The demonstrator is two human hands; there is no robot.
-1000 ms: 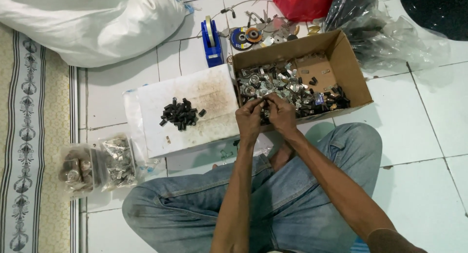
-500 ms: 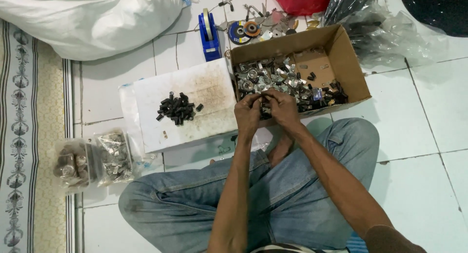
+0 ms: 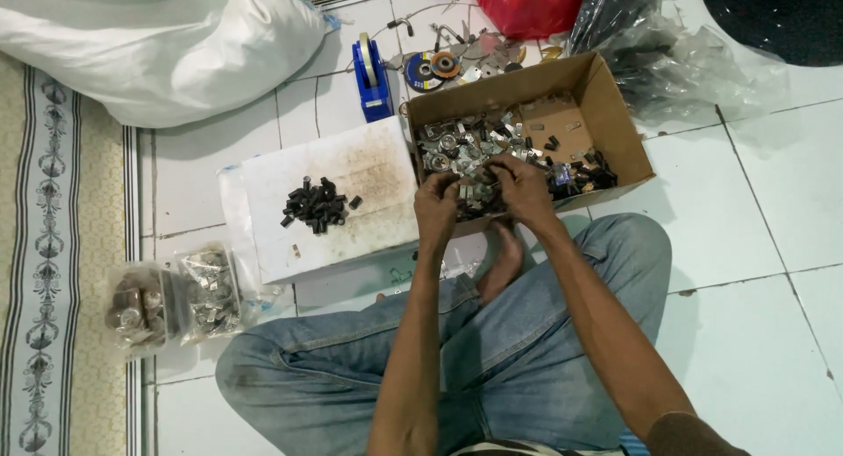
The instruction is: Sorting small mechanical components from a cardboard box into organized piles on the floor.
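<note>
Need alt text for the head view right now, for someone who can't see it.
Both hands, left hand and right hand, meet over small metal parts at the near edge of a cardboard box, seen from above a person sitting cross-legged in jeans on a tiled floor. Left of the box, a white board holds a pile of small black pieces.

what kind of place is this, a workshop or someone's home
Likely a home floor used as a small workspace: white floor tiles beside a patterned rug, a cardboard box of small metal parts, bagged parts and a white sack. No bench or machines show.
</note>
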